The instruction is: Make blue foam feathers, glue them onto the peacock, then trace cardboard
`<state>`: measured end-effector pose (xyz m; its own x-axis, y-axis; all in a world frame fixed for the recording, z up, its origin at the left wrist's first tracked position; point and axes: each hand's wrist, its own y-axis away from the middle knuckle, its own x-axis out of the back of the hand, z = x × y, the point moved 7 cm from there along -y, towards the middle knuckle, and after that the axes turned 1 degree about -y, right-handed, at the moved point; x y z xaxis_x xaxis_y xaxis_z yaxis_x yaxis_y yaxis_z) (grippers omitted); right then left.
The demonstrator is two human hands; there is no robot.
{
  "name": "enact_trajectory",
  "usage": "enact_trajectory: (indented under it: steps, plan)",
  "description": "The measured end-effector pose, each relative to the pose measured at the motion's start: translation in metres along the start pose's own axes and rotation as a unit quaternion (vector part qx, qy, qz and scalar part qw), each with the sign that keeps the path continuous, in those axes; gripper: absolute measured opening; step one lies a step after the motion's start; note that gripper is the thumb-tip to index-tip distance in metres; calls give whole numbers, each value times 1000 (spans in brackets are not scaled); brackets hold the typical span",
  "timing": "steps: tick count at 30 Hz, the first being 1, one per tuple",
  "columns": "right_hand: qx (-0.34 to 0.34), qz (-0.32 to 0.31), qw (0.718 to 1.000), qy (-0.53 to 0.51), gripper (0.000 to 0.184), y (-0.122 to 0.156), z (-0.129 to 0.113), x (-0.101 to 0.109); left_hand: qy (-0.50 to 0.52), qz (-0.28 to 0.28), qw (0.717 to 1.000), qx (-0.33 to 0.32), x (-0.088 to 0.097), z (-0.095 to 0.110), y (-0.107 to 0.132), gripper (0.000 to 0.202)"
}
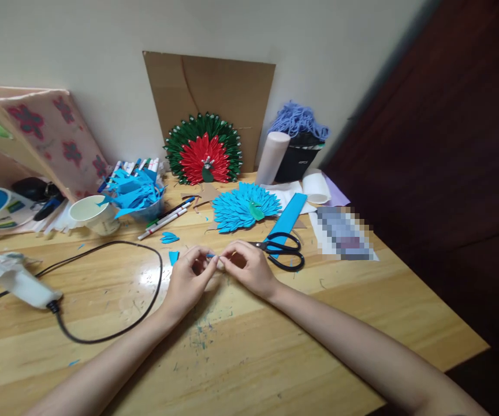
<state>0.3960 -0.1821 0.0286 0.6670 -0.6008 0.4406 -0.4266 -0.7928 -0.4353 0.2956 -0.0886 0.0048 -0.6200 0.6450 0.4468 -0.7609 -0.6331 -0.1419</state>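
My left hand (192, 274) and my right hand (247, 267) meet above the wooden table, thumbs and fingertips pinched together. Between them shows a sliver of a small blue paper piece (210, 255), mostly hidden by the fingers. Just beyond my hands lies a blue peacock fan (245, 208) of layered petals with a green body. Black-handled scissors (285, 252) rest right of my right hand, partly over a blue strip (291, 216). Left of my left hand are a small blue scrap (174, 257) and a few blue petals (170, 237).
A white glue gun (28, 283) lies at left, its black cord (162, 277) looping toward my left arm. Behind stand a paper cup (93, 215), a tub of blue scraps (139, 196), a red-green peacock (204, 151) against cardboard (227, 86), and a pale cylinder (272, 159).
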Motion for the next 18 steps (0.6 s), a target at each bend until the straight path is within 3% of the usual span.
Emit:
enact_trajectory:
  steps: [8, 18]
  plan:
    - [-13, -21, 999, -25, 7, -3, 3, -3, -62, -34, 997, -21, -1, 9, 1, 23]
    - [19, -50, 998, 14, 9, -4, 4, -11, -70, -47, 996, 2, -2, -1, -4, 28]
